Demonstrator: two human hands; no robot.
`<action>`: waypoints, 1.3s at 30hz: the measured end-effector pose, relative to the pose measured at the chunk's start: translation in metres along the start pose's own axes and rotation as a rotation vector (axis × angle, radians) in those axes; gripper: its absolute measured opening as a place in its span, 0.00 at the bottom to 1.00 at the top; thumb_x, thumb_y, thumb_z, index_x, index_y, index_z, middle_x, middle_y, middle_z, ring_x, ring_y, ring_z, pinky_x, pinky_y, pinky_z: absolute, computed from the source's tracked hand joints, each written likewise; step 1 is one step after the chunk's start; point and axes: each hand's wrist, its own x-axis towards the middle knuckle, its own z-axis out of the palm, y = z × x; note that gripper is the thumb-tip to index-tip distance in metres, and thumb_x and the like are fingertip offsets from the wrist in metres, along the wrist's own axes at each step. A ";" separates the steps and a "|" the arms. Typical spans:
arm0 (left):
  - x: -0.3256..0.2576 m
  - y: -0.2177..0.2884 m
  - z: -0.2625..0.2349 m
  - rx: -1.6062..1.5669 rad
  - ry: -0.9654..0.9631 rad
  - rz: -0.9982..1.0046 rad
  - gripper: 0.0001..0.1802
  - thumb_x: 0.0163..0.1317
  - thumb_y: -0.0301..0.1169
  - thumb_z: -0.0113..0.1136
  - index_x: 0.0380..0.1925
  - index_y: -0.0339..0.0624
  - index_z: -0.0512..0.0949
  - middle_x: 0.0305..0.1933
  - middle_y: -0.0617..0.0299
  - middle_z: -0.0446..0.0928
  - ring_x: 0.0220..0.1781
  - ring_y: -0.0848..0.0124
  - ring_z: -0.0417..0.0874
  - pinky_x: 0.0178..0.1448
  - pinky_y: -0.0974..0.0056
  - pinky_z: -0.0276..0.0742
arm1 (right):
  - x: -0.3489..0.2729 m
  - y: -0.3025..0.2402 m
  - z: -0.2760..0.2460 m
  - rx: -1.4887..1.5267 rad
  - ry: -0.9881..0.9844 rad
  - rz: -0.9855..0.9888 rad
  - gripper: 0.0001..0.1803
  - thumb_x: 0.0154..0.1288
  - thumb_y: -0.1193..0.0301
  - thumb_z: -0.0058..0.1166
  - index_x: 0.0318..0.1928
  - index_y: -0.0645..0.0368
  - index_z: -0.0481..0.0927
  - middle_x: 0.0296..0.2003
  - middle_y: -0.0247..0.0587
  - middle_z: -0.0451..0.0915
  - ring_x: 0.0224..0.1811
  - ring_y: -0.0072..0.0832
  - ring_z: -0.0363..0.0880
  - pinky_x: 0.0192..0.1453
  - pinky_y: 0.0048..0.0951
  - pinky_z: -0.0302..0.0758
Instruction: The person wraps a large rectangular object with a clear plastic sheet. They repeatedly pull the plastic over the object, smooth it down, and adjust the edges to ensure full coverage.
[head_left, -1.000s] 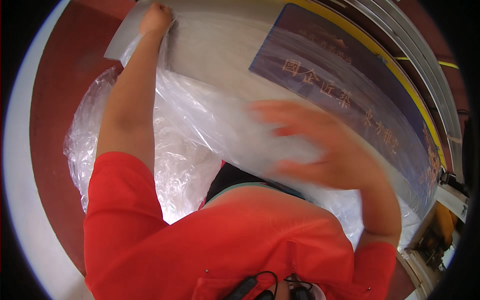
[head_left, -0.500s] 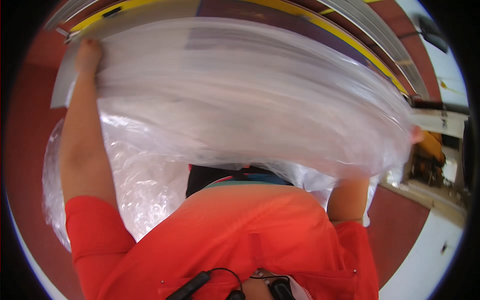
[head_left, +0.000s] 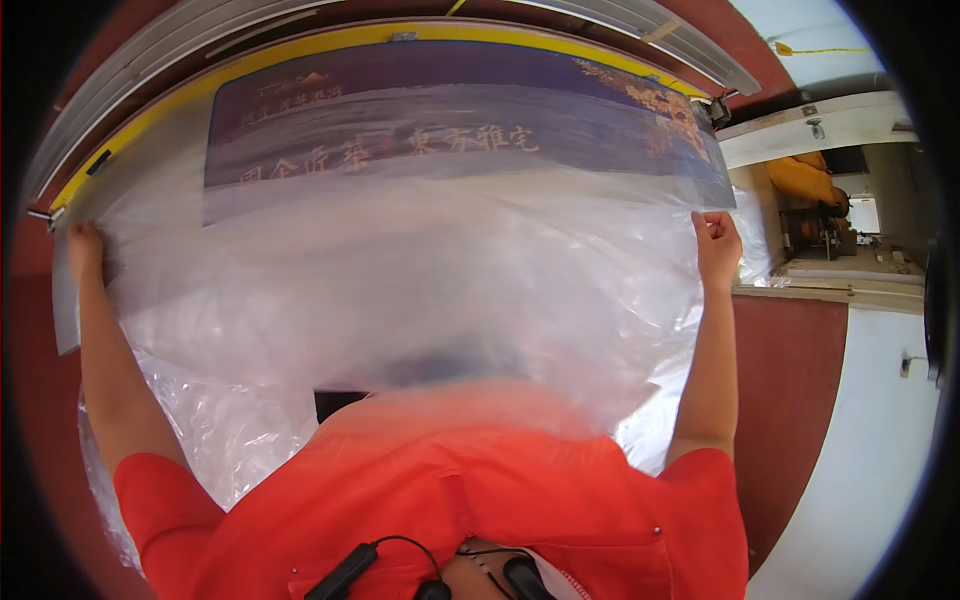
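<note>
A wide sheet of clear plastic film [head_left: 400,280] stretches between my two hands and billows down in front of my body. At the far left, my left hand [head_left: 86,245] is closed on one edge of it, though its fingers are slightly blurred. My right hand [head_left: 718,250] pinches the other side between thumb and fingertips. Under and beyond the film lies a flat panel with a dark purple printed area [head_left: 400,65], orange flower patterns and gold lettering. The film veils much of that print and hides the panel's near part.
A yellow edge [head_left: 330,48] runs along the panel's far side, with grey metal rails [head_left: 590,12] behind it. More crumpled clear plastic [head_left: 240,430] hangs at the near left. On the right, an opening shows an orange object [head_left: 800,178]. The floor [head_left: 785,400] is reddish brown.
My hands have spread apart and the film has come down nearer my body, uncovering more of the printed panel. My right hand, partly hidden before, now shows at the right.
</note>
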 end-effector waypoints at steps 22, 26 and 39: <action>0.045 -0.087 0.025 0.077 -0.060 0.055 0.20 0.54 0.42 0.40 0.37 0.36 0.69 0.39 0.44 0.70 0.42 0.50 0.70 0.45 0.56 0.64 | 0.077 0.033 0.018 0.021 -0.367 0.143 0.12 0.52 0.60 0.48 0.28 0.57 0.72 0.20 0.32 0.74 0.21 0.24 0.70 0.26 0.24 0.64; 0.038 -0.079 0.023 0.073 -0.040 0.087 0.21 0.55 0.43 0.40 0.36 0.36 0.68 0.38 0.44 0.70 0.42 0.51 0.70 0.45 0.57 0.64 | 0.050 0.017 0.025 -0.328 -0.444 0.052 0.12 0.50 0.61 0.49 0.29 0.56 0.72 0.21 0.37 0.73 0.25 0.29 0.72 0.29 0.30 0.67; 0.030 -0.135 -0.012 -0.159 -0.114 -0.009 0.21 0.55 0.44 0.45 0.39 0.38 0.69 0.39 0.54 0.72 0.41 0.63 0.71 0.45 0.65 0.64 | 0.084 -0.028 0.111 -0.364 -0.030 -0.395 0.18 0.55 0.56 0.42 0.36 0.57 0.74 0.43 0.41 0.71 0.54 0.37 0.60 0.56 0.47 0.49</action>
